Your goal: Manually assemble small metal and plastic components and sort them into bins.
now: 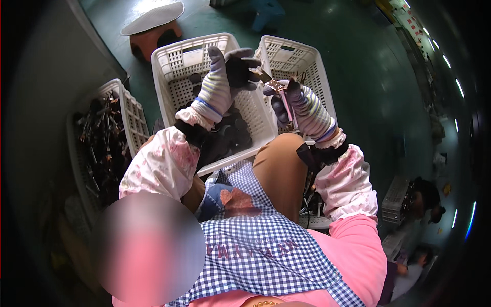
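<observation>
In the head view, 2 gloved hands are held up above 2 white plastic crates set side by side. The left hand (232, 75) is held open, its fingers spread toward the right; whether the coppery end of the slender part is touched by them cannot be told. The slender part (290, 106), with a pinkish stem, is gripped in the right hand (306, 108), over the near side of the right crate (308, 62). Beneath the left hand, black round pieces (232, 134) are piled in the middle crate (168, 66). At the far left, another white crate (134, 115) is filled with dark, slender pieces (105, 140), some coppery. Beyond the crates, an orange stool (159, 40) with a pale top and a blue stool (267, 13) are seen on the green floor (368, 97). A blue-and-white checked apron (266, 261) is worn over pink clothing.
</observation>
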`<control>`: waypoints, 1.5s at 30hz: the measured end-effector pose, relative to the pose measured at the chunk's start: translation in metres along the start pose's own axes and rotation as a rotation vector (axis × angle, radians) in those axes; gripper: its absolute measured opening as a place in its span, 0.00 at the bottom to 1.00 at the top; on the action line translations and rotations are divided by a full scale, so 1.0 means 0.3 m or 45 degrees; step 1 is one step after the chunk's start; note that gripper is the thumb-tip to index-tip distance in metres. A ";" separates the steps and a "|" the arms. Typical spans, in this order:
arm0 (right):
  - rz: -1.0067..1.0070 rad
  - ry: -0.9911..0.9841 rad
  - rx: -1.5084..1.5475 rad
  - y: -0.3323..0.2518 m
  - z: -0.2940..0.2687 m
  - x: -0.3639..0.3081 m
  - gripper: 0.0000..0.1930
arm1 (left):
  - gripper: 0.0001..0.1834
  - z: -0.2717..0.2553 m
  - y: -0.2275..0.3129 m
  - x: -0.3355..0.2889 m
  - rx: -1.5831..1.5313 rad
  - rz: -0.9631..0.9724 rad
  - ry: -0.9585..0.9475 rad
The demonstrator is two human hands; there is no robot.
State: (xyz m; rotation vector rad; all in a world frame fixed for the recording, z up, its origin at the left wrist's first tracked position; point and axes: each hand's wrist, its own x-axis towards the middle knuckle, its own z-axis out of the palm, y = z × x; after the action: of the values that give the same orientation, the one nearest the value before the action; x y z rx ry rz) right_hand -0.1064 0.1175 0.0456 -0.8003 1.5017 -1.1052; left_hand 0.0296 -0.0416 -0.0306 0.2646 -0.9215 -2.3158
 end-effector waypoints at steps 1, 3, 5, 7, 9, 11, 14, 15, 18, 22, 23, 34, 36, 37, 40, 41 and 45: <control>0.051 -0.014 -0.084 -0.003 0.012 0.006 0.39 | 0.55 -0.004 0.012 -0.001 0.022 0.056 0.003; 0.041 -0.025 0.145 0.008 0.044 0.010 0.41 | 0.56 -0.008 0.029 -0.002 0.014 0.092 -0.030; -0.067 0.028 -0.162 0.015 0.066 0.011 0.42 | 0.56 -0.006 0.037 -0.008 0.005 0.126 -0.074; -0.094 0.042 -0.229 0.020 0.084 0.009 0.41 | 0.56 -0.002 0.045 -0.014 0.060 0.190 -0.041; -0.128 0.082 -0.188 0.025 0.097 0.012 0.41 | 0.56 0.003 0.056 -0.018 0.063 0.198 -0.013; -0.088 0.064 -0.080 0.026 0.101 0.017 0.40 | 0.56 0.010 0.068 -0.020 0.143 0.237 -0.020; -0.001 0.013 0.159 0.030 0.106 0.031 0.38 | 0.56 0.027 0.072 -0.026 0.193 0.300 -0.038; 0.060 -0.010 0.286 0.032 0.109 0.035 0.37 | 0.55 0.032 0.071 -0.027 0.206 0.334 -0.039; 0.005 0.020 0.300 0.044 0.127 0.040 0.36 | 0.52 0.038 0.066 -0.032 0.236 0.358 0.053; -0.107 0.107 0.196 0.064 0.144 0.046 0.37 | 0.50 0.024 0.062 -0.023 0.291 0.370 0.144; -0.068 0.158 0.192 0.069 0.146 0.050 0.37 | 0.49 0.018 0.062 -0.021 0.338 0.370 0.155; -0.143 -0.110 0.504 0.063 0.152 0.054 0.25 | 0.41 0.020 0.059 -0.019 0.190 0.432 0.124; -0.195 -0.328 0.587 0.061 0.142 0.038 0.24 | 0.42 0.025 0.061 -0.022 0.152 0.402 0.071; -0.163 -0.256 0.577 0.061 0.135 0.038 0.24 | 0.42 0.027 0.062 -0.024 0.151 0.401 0.068; -0.351 -0.229 0.240 0.074 0.119 0.048 0.22 | 0.44 0.035 0.065 -0.031 0.133 0.343 0.066; -0.370 -0.209 0.308 0.084 0.119 0.050 0.21 | 0.44 0.039 0.067 -0.033 0.141 0.331 0.048; -0.549 -0.055 0.062 0.114 0.121 0.079 0.19 | 0.47 0.056 0.076 -0.046 0.171 0.313 0.011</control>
State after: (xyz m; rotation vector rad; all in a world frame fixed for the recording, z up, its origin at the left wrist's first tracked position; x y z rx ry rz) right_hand -0.0739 0.0996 0.0049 -1.1397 1.2914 -1.4233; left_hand 0.0447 -0.0367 -0.0034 0.2039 -1.0457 -2.0307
